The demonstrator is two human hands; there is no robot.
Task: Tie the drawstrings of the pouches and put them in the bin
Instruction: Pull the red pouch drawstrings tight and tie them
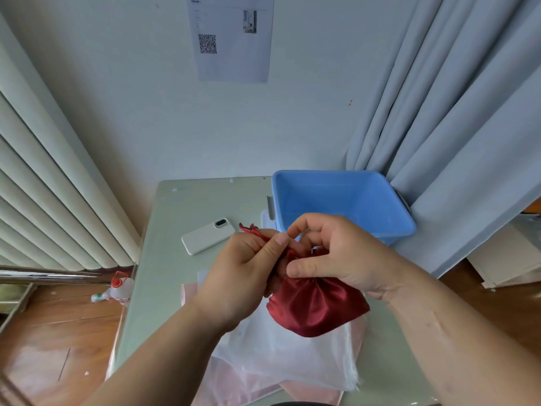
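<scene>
Holding the red satin pouch (316, 306) up in the air over the near part of the table (169, 273), just in front of the blue bin (342, 200). Pinching one end of the red drawstring (251, 230) between the thumb and curled fingers of the left hand (246, 268), with the loose tip sticking out to the upper left. Curling the fingers of the right hand (339, 253) over the gathered neck of the pouch and laying the thumb straight across it; not being able to tell about any strand caught under those fingers. Judging the mouth as already pulled closed but the knot as not yet finished, seeing no complete bow anywhere. Seeing also no pouch in the visible part of the bin. Counting, as work probably left, the sheer white pouches (292, 361) and pink pouches (228, 385) lying flat on the table under the hands, all waiting for tying and dropping in. Leaving aside the white phone (207, 235) beside the bin.
</scene>
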